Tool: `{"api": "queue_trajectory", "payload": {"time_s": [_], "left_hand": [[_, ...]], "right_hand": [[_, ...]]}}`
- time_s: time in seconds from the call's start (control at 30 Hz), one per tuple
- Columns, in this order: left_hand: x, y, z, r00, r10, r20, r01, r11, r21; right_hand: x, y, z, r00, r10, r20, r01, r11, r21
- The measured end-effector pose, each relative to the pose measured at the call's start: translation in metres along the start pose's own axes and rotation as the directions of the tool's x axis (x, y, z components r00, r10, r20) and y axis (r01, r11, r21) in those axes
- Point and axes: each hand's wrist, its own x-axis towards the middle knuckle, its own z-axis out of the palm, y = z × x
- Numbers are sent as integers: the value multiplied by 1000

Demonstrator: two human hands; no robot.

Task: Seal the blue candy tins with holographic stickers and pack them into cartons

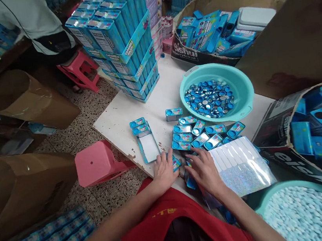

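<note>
My left hand (164, 170) is at the table's near edge, its fingers closed about a small blue candy tin (176, 163) that shows beside the thumb. To its right, my right hand (205, 170) has its fingers bent and apart over a blue tin partly hidden below them. Several similar tins (182, 137), with round recesses in their tops, lie just beyond my hands. Left of them, an open blue display tray (149, 147) holds two upright tins at its far end. A clear plastic sheet of silvery labels (241, 167) lies by my right wrist.
A turquoise basin (246, 89) of small round blue-and-silver lids stands behind the tins. Stacked full trays (127, 42) rise at the back left. Cartons of tins (284, 136) flank the right, above a basin of pale candies (312, 211). A pink stool (94, 163) stands left; a person (35, 22) works beyond.
</note>
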Motion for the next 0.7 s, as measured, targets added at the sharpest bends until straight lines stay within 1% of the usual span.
{"api": "queue_trajectory", "payload": {"time_s": [0.07,0.1,0.17,0.2,0.23,0.27,0.3,0.33,0.37,0.4,0.43,0.47,0.5,0.57,0.6,0.63,0.7], "left_hand": [[-2,-9,-4,1000,17,5,-16,997,-75],[-3,-18,-11,1000,16,13,-14,990,-143],[-5,-40,-31,1000,5,9,-2,960,-281],[-5,-53,-43,1000,4,-8,-7,946,-324],[-4,-66,-55,999,17,-37,-28,940,-340],[0,-77,-66,997,48,-68,-68,941,-331],[6,-87,-75,991,90,-96,-115,947,-300],[14,-95,-81,984,141,-112,-165,953,-254],[23,-101,-85,975,188,-117,-208,959,-192],[33,-105,-85,967,230,-111,-242,963,-114],[42,-108,-83,960,265,-94,-269,963,-25],[50,-110,-79,953,295,-72,-290,955,67],[56,-111,-75,945,323,-52,-312,938,151],[62,-115,-65,932,361,-42,-337,902,269],[62,-117,-62,930,362,-65,-327,895,305],[60,-119,-60,933,345,-106,-294,897,330],[55,-119,-57,938,276,-208,-190,915,356]], "right_hand": [[0,-7,-1,997,-6,-78,11,998,68],[-1,-11,-1,995,-4,-100,14,995,102],[0,-22,3,995,-5,-95,21,986,166],[1,-27,7,998,-16,-65,28,982,187],[3,-33,14,999,-39,-12,41,980,195],[6,-40,23,996,-69,64,56,981,185],[11,-46,34,982,-100,162,74,984,160],[17,-52,46,954,-126,271,97,988,117],[24,-57,58,915,-134,380,122,991,56],[31,-62,70,871,-121,475,145,989,-14],[37,-66,80,832,-97,546,166,983,-79],[43,-69,88,805,-71,589,182,974,-132],[47,-70,95,789,-52,612,195,966,-168],[51,-71,103,777,-43,628,206,960,-190],[52,-71,104,775,-46,630,209,960,-186],[52,-70,104,773,-46,633,210,960,-187],[53,-69,103,770,-40,637,207,960,-190]]}}
